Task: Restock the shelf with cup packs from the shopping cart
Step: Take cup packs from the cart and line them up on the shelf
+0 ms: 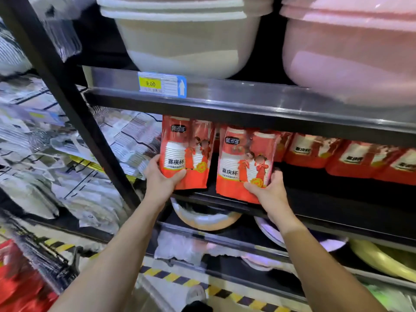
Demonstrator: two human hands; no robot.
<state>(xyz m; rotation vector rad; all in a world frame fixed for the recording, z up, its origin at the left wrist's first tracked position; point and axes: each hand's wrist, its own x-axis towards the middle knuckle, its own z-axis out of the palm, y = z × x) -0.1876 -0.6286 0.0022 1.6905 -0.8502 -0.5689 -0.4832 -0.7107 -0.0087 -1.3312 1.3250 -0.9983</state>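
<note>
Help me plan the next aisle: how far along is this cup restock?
Done: red cup packs line the shelf at right. In hand: left hand holds one pack, right hand another pack, at the shelf front. Left: seating both; blurred red items lower left may be more.

1. Price tag (162, 84), in the clear rail on the upper shelf edge (247, 93): "9.00" in dark figures on a yellow field. A white up-arrow on blue sits at the tag's right end. The barcode and fine print are too small to read.
2. Left cup pack (186, 152), red: a dark oval logo at the top, stylised, apparently "优多多". Large "喜庆杯" on the white band. The small line beneath is unreadable.
3. Right cup pack (245, 163), red: same logo and same "喜庆杯". The figure on the gold round seal is illegible.
4. Red packs lying along the shelf at right (304, 150): "喜庆杯" on white labels, blurred.
</note>
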